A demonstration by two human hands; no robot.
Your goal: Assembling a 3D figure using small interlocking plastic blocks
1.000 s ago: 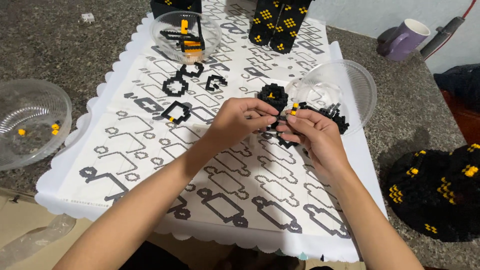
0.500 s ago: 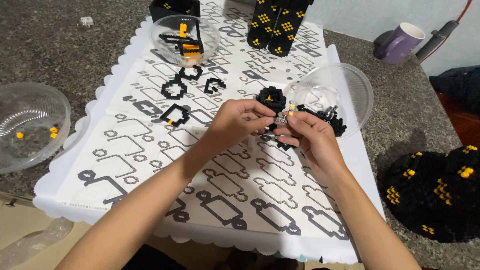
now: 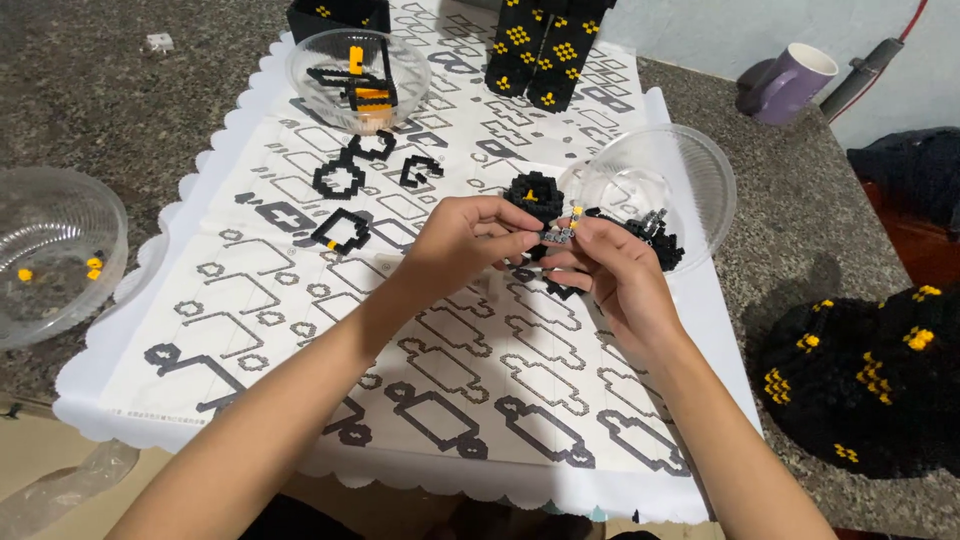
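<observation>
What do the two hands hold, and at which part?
Both the left hand and right hand pinch a small block piece by its ends, between fingertips.

A purple mug (image 3: 793, 82) stood on the speckled tabletop (image 3: 160, 120), well apart from a clear bowl (image 3: 55, 250) holding yellow beads.

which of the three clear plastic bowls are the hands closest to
The clear bowl on the right, just beyond the right hand. The far bowl and the left-edge bowl sit well away from both hands.
</observation>
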